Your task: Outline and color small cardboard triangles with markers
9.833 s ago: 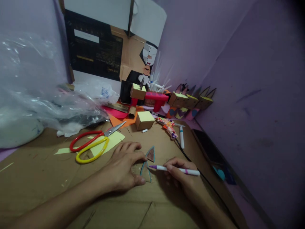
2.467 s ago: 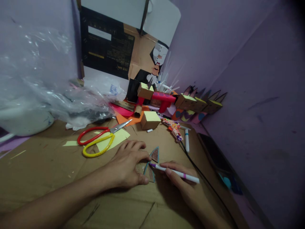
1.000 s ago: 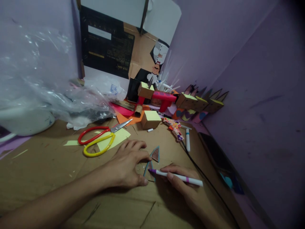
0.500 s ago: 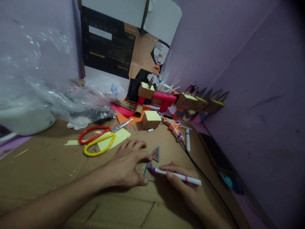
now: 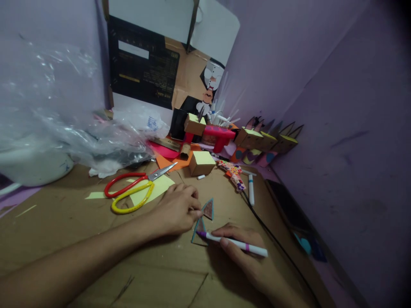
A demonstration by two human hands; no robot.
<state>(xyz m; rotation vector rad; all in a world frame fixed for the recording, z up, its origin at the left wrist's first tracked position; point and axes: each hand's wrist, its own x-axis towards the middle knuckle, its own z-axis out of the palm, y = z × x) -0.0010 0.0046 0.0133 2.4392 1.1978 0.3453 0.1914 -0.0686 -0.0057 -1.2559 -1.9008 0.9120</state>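
Note:
Two small cardboard triangles with blue edges lie on the brown cardboard sheet (image 5: pixel 64 239). My left hand (image 5: pixel 175 209) has curled fingers and its fingertips touch the upper triangle (image 5: pixel 208 209). My right hand (image 5: pixel 244 254) grips a white marker (image 5: pixel 236 244) with a purple tip. The tip rests on the lower triangle (image 5: pixel 198 226) near its bottom edge.
Red and yellow scissors (image 5: pixel 131 192) lie on yellow paper scraps to the left. A cardboard cube (image 5: pixel 201 163), a patterned glue gun (image 5: pixel 233 174) with a black cord and another marker (image 5: pixel 251 190) sit behind. Clear plastic bags (image 5: pixel 58 119) fill the left; paper-topped boxes (image 5: pixel 266 139) line the purple wall.
My left hand has lifted off the lower triangle and curled its fingers at the upper one. The marker tip has slid down to the lower triangle's bottom edge.

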